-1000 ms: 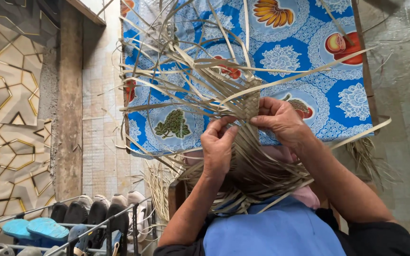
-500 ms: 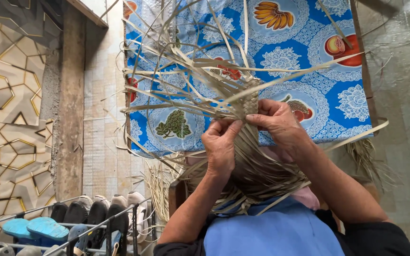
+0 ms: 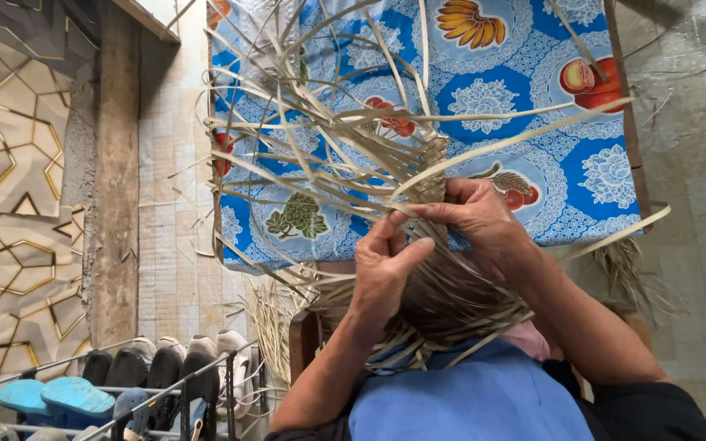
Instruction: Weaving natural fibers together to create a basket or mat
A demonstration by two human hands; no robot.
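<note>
A partly woven piece of dried palm-leaf strips (image 3: 426, 175) is held up in front of me, with many loose pale strips (image 3: 288, 155) fanning out to the left and upward. My right hand (image 3: 484, 220) pinches the woven edge and a strip at its lower end. Just below and left of it, my left hand (image 3: 386, 269) has its fingers curled around strips of the hanging bundle (image 3: 443, 302), thumb raised. Part of the bundle is hidden behind both hands.
A table with a blue fruit-patterned cloth (image 3: 533, 98) lies beyond the weave. A shoe rack with sandals and shoes (image 3: 124, 384) stands lower left, beside a wooden post (image 3: 116, 180) and a patterned wall (image 3: 10, 204). Grey floor (image 3: 696, 163) lies right.
My left hand has dropped slightly and pulled away from the woven edge, thumb lifting. The loose strips on the left have swung and spread wider. My right hand stays at the weave.
</note>
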